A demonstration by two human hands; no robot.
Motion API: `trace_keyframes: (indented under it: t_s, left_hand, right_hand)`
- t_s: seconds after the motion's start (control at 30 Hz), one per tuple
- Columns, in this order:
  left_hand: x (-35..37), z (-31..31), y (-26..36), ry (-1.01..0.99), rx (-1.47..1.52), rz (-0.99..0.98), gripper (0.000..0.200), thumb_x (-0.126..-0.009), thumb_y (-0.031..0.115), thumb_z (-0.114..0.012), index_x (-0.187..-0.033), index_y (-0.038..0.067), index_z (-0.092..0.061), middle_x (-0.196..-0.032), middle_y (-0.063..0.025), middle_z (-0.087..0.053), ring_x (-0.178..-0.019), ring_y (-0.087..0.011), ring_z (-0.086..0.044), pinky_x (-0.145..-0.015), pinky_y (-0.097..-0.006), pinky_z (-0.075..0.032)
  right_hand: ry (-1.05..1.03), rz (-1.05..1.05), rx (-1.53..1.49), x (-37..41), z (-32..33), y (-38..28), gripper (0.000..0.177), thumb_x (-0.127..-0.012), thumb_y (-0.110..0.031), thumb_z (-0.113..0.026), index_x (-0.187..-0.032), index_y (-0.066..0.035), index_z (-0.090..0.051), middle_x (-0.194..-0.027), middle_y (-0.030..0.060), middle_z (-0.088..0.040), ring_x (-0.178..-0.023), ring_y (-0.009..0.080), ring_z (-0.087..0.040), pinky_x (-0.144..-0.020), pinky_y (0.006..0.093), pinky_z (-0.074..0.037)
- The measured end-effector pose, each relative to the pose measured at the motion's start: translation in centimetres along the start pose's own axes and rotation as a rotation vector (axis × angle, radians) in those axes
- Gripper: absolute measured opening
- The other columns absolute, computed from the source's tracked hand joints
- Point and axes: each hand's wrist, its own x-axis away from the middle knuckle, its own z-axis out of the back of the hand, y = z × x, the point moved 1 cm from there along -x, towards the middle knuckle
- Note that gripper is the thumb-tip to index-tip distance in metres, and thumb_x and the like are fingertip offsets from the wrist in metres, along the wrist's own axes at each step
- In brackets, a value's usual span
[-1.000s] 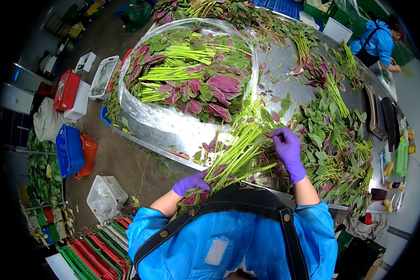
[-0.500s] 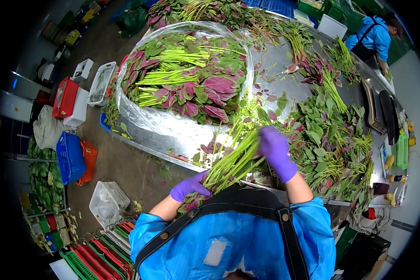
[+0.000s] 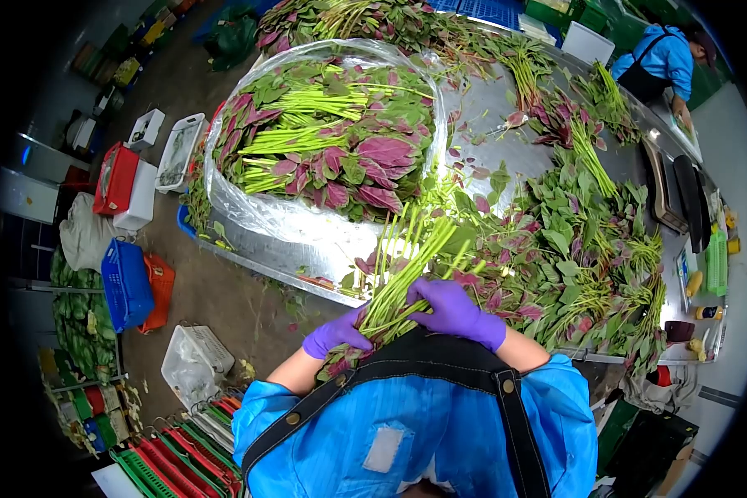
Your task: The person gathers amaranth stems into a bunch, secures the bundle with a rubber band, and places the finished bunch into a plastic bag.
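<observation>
A bunch of red amaranth (image 3: pixel 411 257) is held in front of my chest, its pale green stem ends pointing up and away toward the table. My left hand (image 3: pixel 338 334), in a purple glove, is wrapped round the leafy lower part of it. My right hand (image 3: pixel 456 314), gloved alike, has its fingers curled at the right side of the stems; its fingertips are partly hidden. Just beyond lies a large clear plastic bag (image 3: pixel 261 212), its mouth spread wide and full of amaranth bunches (image 3: pixel 324 124) laid with stems to the middle.
Loose amaranth (image 3: pixel 568 241) is heaped on the right of the metal table (image 3: pixel 481 104), with more bunches (image 3: pixel 349 21) at the far side. Crates, among them a blue one (image 3: pixel 127 282), stand on the floor to the left. A co-worker (image 3: pixel 660 62) stands at the far right.
My right hand has come down and left, from the upper stems to the lower part of the bunch. My left hand keeps its hold in nearly the same place.
</observation>
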Motion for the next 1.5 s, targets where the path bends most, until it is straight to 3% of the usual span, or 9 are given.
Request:
trace_keyframes:
  t_s: [0.3,0.4,0.57,0.63,0.7,0.77,0.93,1.4,1.5]
  left_hand:
    - [0.0,0.2,0.3,-0.044,-0.24,0.073,0.1,-0.055,-0.002,-0.067,-0.14,0.004,-0.015,-0.138,-0.0069,-0.031,-0.126,-0.0146,-0.028,-0.105,-0.0274,-0.016]
    - [-0.3,0.1,0.4,-0.028,-0.297,0.136,0.099,-0.055,-0.002,-0.065,-0.14,0.004,-0.015,-0.138,-0.0061,-0.03,-0.126,-0.0134,-0.027,-0.104,-0.0269,-0.017]
    - [-1.5,-1.3,1.6,-0.137,-0.302,0.134,0.098,-0.058,0.0,-0.066,-0.14,0.003,-0.012,-0.141,-0.006,-0.025,-0.128,-0.0128,-0.022,-0.105,-0.0272,-0.014]
    - [-1.5,-1.3,1.7,-0.157,-0.324,0.113,0.098,-0.058,0.001,-0.066,-0.14,0.003,-0.012,-0.141,-0.006,-0.025,-0.129,-0.0129,-0.021,-0.105,-0.0273,-0.014]
    - [-1.4,-1.2,1.6,-0.18,-0.359,0.08,0.099,-0.058,0.002,-0.067,-0.14,0.002,-0.011,-0.142,-0.0063,-0.024,-0.129,-0.0128,-0.02,-0.106,-0.0268,-0.013]
    - [-1.2,-0.9,1.3,-0.185,-0.381,0.077,0.099,-0.058,0.002,-0.067,-0.14,0.002,-0.011,-0.141,-0.0067,-0.024,-0.129,-0.0129,-0.02,-0.105,-0.0268,-0.013]
    - [-2.2,-1.8,2.9,-0.227,-0.531,0.084,0.099,-0.06,0.004,-0.069,-0.139,0.001,-0.011,-0.141,-0.0079,-0.025,-0.128,-0.0138,-0.022,-0.105,-0.0272,-0.015]
    - [-3.4,-1.6,3.2,-0.292,-0.583,0.227,0.097,-0.061,0.005,-0.072,-0.139,0.002,-0.013,-0.139,-0.009,-0.029,-0.125,-0.0133,-0.026,-0.103,-0.0269,-0.017]
    - [-2.9,-1.2,3.0,-0.265,-0.629,0.186,0.098,-0.062,0.005,-0.072,-0.139,0.001,-0.013,-0.14,-0.0094,-0.028,-0.126,-0.0139,-0.025,-0.104,-0.0272,-0.017]
  right_hand:
    - [0.418,-0.282,0.542,1.8,10.2,9.8,0.025,-0.069,-0.006,-0.059,-0.094,-0.01,-0.057,-0.087,0.01,-0.061,-0.08,0.0295,-0.059,-0.072,0.0383,-0.047]
    - [0.609,0.0,0.581,1.1,9.1,6.6,0.031,-0.069,-0.016,-0.069,-0.097,-0.011,-0.057,-0.088,0.0086,-0.061,-0.083,0.0268,-0.058,-0.074,0.0391,-0.044]
    - [0.243,0.051,0.262,-0.9,4.4,0.2,0.033,-0.07,-0.014,-0.069,-0.1,-0.007,-0.058,-0.091,0.0067,-0.061,-0.09,0.02,-0.057,-0.08,0.0328,-0.043]
    - [0.136,-0.352,-0.345,-1.2,5.1,2.3,0.027,-0.071,-0.009,-0.066,-0.097,-0.006,-0.06,-0.081,0.004,-0.062,-0.081,0.015,-0.059,-0.077,0.0292,-0.045]
    - [0.467,-0.366,-0.458,-0.9,8.6,3.8,0.022,-0.073,0.002,-0.056,-0.093,-0.005,-0.06,-0.071,0.0045,-0.063,-0.07,0.0117,-0.062,-0.067,0.0272,-0.049]
    - [0.784,-0.299,0.579,0.4,11.2,9.1,0.024,-0.069,0.0,-0.059,-0.092,-0.005,-0.06,-0.067,0.0076,-0.06,-0.067,0.0219,-0.06,-0.068,0.0331,-0.048]
    - [0.464,0.058,0.443,-0.3,10.0,0.4,0.047,-0.068,-0.016,-0.068,-0.112,-0.013,-0.054,-0.116,0.0136,-0.049,-0.111,0.0298,-0.043,-0.094,0.0438,-0.032]
    - [-0.01,0.327,0.166,-1.2,3.8,0.8,0.042,-0.072,-0.012,-0.065,-0.113,-0.013,-0.054,-0.082,0.0071,-0.061,-0.077,0.0252,-0.057,-0.071,0.0365,-0.045]
    - [0.248,-0.084,-0.228,-0.5,6.2,4.1,0.028,-0.074,-0.009,-0.063,-0.101,-0.008,-0.061,-0.083,0.0085,-0.063,-0.069,0.0224,-0.061,-0.06,0.0323,-0.05]
